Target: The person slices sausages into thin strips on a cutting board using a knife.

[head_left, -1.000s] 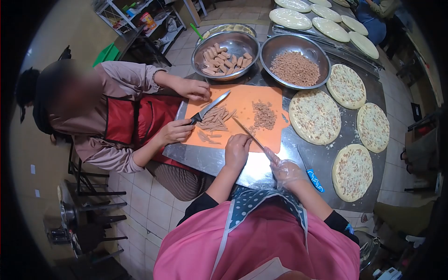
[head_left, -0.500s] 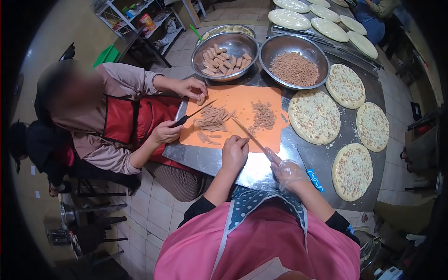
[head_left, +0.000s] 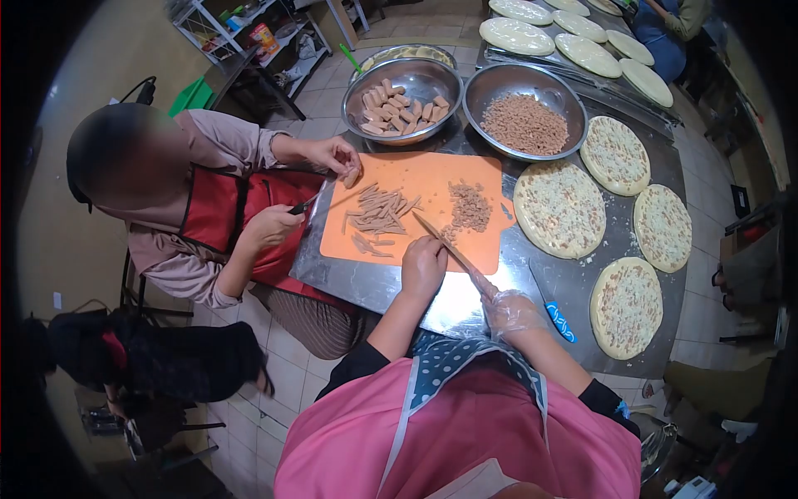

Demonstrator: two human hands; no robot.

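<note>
A knife [head_left: 449, 245] is gripped by the right hand [head_left: 511, 312]; the left hand [head_left: 424, 264] is curled, any hold hidden. The co-worker's knife [head_left: 299, 208] has been shifted left from the sausage strips [head_left: 382, 208] mid-frame on the orange board [head_left: 416, 170]; slicing there seems paused.

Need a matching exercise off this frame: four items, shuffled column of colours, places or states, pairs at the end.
Items
1. cutting board
2. wearer's right hand
3. wearer's left hand
4. bowl of diced meat

Descriptions
A. in a clear plastic glove, gripping a knife
B. round, shiny metal, at the far side of the board
C. orange, flat on the metal table
D. at the board's near edge, no knife in it

Pairs
1-C
2-A
3-D
4-B
</note>
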